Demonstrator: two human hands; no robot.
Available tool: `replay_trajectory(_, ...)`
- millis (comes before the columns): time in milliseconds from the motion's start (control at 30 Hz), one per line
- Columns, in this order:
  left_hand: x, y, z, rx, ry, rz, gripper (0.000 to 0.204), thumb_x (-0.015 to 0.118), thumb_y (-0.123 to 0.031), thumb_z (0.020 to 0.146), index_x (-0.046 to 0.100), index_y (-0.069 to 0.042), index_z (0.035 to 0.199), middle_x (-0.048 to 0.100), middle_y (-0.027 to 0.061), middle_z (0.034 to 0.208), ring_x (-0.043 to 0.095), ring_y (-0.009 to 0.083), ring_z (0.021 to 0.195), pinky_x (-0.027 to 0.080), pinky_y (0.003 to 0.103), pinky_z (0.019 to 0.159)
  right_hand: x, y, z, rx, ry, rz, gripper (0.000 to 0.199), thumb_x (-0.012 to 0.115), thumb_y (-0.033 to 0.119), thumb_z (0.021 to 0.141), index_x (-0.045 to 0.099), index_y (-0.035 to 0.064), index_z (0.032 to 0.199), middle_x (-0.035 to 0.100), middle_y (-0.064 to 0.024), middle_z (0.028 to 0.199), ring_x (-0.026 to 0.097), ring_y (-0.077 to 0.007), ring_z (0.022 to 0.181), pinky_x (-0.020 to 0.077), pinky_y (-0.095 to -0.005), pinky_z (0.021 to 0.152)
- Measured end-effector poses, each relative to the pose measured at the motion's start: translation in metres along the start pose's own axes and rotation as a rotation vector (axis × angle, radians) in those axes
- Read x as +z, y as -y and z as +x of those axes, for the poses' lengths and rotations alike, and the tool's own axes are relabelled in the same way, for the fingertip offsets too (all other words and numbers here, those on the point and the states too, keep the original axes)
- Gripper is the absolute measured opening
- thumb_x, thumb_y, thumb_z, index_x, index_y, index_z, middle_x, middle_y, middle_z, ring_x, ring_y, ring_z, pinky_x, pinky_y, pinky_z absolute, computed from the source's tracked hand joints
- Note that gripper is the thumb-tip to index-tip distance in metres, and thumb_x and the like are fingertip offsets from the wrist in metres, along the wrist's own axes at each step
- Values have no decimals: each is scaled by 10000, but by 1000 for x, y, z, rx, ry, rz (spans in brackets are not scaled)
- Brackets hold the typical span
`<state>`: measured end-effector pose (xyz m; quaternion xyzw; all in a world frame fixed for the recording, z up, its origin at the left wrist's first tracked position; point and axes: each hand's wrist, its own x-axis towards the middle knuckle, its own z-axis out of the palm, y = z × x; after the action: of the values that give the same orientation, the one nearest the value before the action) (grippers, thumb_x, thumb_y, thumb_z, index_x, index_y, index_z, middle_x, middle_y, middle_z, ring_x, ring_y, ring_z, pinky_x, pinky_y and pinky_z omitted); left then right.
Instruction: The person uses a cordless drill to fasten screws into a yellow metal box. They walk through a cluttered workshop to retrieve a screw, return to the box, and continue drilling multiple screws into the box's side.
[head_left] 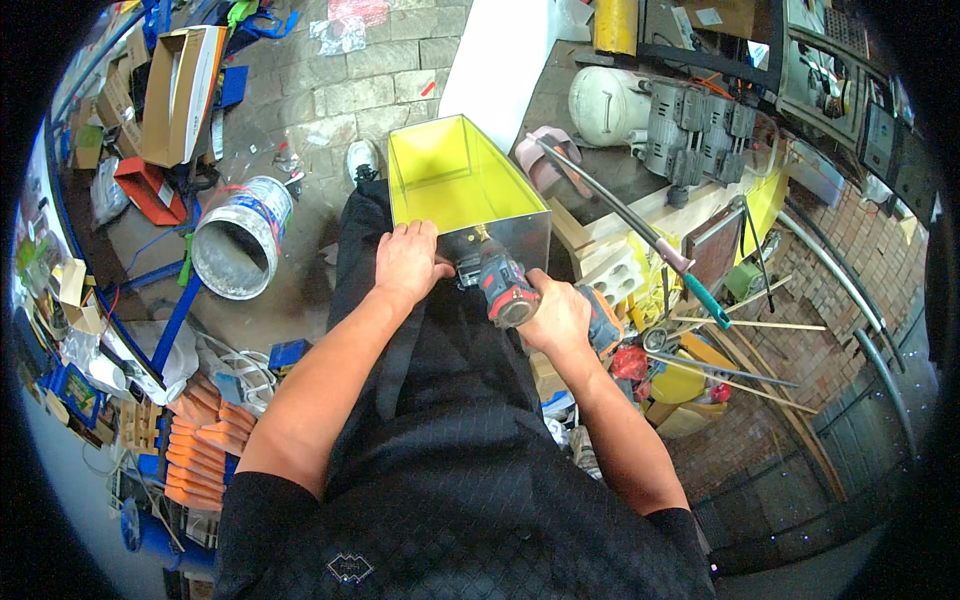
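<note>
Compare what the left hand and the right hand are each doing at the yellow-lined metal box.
The left hand lies flat on the near wall of the yellow-lined metal box, fingers spread; the right hand is wrapped around the grip of a red and black power drill. The left hand touches the box directly, while the right hand meets it only through the drill's tip. The left hand sits nearer the box's left corner, the right hand lower and further right. Both are bare.

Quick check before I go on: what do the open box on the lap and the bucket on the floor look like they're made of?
Box: likely thin sheet metal, bare grey and shiny outside, glossy yellow inside, with crisp folded edges. The right hand holds a drill against it; the left hand steadies it. Bucket: probably plastic, white wall, grey-crusted inside.
</note>
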<state>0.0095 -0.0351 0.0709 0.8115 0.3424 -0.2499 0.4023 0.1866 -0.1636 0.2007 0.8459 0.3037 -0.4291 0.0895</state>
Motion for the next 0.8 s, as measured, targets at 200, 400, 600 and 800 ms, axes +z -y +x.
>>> replay_trajectory(200,-2,0,0,-26,12,-17,647,942,-407,709,638,-26,1134,714,165,1163,660,354,1165,520,479,987,6,-6,-1,54,-28,73,476,830,445,780,760,89,1087,764,-246,935,742,-448,949,577,-533,828)
replay_trajectory(400,-5,-1,1,-26,33,-13,645,941,-407,714,644,-24,1140,715,165,1180,662,352,1174,523,482,988,18,-11,-1,188,38,251,504,850,450,775,758,94,1121,770,-242,981,737,-446,994,579,-523,864)
replay_trajectory(600,-5,-2,-1,-40,25,33,632,939,-405,718,673,-42,1160,722,132,1166,670,309,1181,529,456,988,14,-2,-5,131,11,159,452,824,441,792,737,77,1046,763,-247,947,736,-454,974,577,-528,848)
replay_trajectory(800,0,2,-1,0,-7,1,617,941,-405,710,638,-25,1091,715,165,1130,669,362,1135,530,485,960,7,-5,2,-108,-36,-80,357,739,414,846,666,70,905,738,-245,805,746,-442,808,581,-546,710)
